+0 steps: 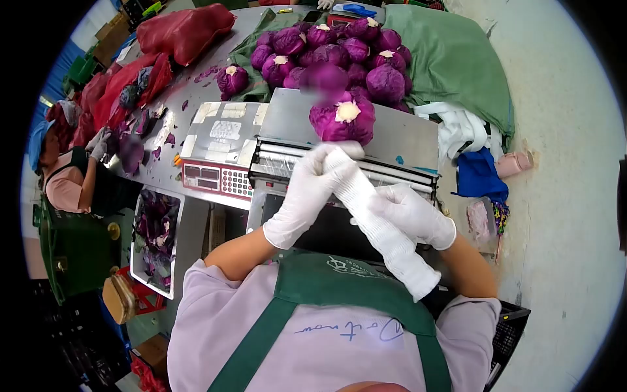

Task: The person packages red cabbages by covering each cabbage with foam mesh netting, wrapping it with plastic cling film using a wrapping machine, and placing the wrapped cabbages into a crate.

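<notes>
A long white ribbed tube of fabric [392,243], like a knitted sleeve, slants in front of my chest over the green apron [326,287]. My left hand [305,189], in a white glove, is closed on its upper end. Lower down, the fingers of my gloved right hand [413,212] are bent around the tube's right edge, and its loose end hangs toward my right elbow. Just beyond my left fingertips a purple cabbage [356,127] rests on the metal wrapping machine [405,140], cut pale stem showing.
A heap of purple cabbages [356,52] lies at the back, beside a green sack [447,59]. A scale [215,147] adjoins the machine. Left are a white bin [151,274] of trimmed leaves, red sacks [186,32] and a co-worker [72,170]. White fabric [460,130] and a blue cloth [480,173] sit right.
</notes>
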Tool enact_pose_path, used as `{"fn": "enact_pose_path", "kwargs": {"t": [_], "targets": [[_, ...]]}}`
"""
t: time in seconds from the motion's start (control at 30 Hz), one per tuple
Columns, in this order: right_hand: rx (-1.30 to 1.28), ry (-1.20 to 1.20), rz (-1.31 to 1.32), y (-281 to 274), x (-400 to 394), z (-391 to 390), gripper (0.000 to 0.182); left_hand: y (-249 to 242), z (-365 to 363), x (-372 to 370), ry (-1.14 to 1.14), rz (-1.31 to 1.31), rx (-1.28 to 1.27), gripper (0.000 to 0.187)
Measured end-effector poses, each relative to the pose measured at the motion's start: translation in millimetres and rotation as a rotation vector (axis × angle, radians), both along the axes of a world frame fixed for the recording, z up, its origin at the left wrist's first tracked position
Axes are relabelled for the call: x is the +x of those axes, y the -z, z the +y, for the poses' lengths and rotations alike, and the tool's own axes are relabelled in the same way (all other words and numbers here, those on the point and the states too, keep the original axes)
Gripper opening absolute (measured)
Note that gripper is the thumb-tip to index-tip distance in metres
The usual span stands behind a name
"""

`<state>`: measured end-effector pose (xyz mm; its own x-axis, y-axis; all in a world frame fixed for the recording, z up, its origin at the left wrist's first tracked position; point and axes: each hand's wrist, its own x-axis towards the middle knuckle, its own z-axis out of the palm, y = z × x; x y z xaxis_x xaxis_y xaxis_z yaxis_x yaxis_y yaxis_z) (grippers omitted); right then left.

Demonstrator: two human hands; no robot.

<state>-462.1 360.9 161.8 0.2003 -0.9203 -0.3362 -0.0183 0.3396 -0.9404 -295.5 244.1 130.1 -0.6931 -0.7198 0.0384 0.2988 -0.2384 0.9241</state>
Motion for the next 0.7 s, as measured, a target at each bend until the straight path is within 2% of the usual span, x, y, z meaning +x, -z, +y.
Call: {"fn": "enact_pose_path", "kwargs": {"t": [0.03, 0.07, 0.1, 0.13, 0.17, 0.2, 0.23, 0.3, 0.37, 0.4, 0.47, 0.5, 0.57, 0.6, 0.63, 0.67, 0.7], "targets": [[-0.148, 0.055, 0.017, 22, -2, 1, 0.041, 3, 2, 2, -0.082, 0.084, 0.023, 0.03], [-0.178, 0.074, -0.117, 22, -5, 1, 0.043, 5, 0, 10, -0.061, 0.052, 0.111, 0.036], [-0.209, 0.093, -0.251, 18, -6, -3, 0.044, 20, -4, 11, -0.104, 0.126, 0.229, 0.03], [-0.258, 0.285, 0.016, 33, 6, -13, 0.043, 18, -2, 17, -0.015, 0.1, 0.29, 0.022], [-0.507, 0.448, 0.23, 49, 26, -22, 0.042, 15, 0, 22, 0.075, 0.074, 0.351, 0.015], [-0.67, 0.471, 0.341, 53, 39, -27, 0.042, 25, 7, 16, 0.006, 0.044, 0.239, 0.006], [-0.832, 0.489, 0.451, 55, 47, -29, 0.044, 23, 14, 16, 0.005, 0.059, 0.171, 0.009], [-0.868, 0.495, 0.355, 61, 58, -29, 0.045, 38, 21, 11, -0.128, -0.083, -0.039, 0.01], [-0.579, 0.562, 0.04, 61, 69, -18, 0.039, 41, 17, 10, -0.399, -0.231, -0.614, 0.011], [-0.576, 0.565, 0.041, 61, 71, -16, 0.039, 24, 16, 14, -0.574, -0.249, -0.963, 0.008], [-0.55, 0.713, -0.057, 62, 74, -13, 0.028, 29, 20, 16, -0.534, -0.08, -0.893, 0.005], [-0.519, 0.721, -0.07, 68, 71, -12, 0.025, 32, 24, 16, -0.32, 0.09, -0.472, 0.004], [-0.518, 0.746, -0.126, 74, 67, -10, 0.024, 32, 17, 13, -0.292, 0.073, -0.218, 0.012], [-0.45, 0.691, -0.186, 84, 51, -8, 0.025, 36, 14, 8, -0.141, 0.182, 0.091, 0.019], [-0.41, 0.732, -0.339, 78, 46, -5, 0.026, 13, 24, 7, -0.068, 0.108, 0.434, 0.021], [-0.407, 0.744, -0.46, 71, 33, 1, 0.024, 37, 21, 9, 0.28, -0.069, 0.437, 0.024], [-0.387, 0.791, -0.515, 64, 22, 3, 0.024, 29, 26, 22, 0.481, -0.206, 0.378, 0.026]]}}
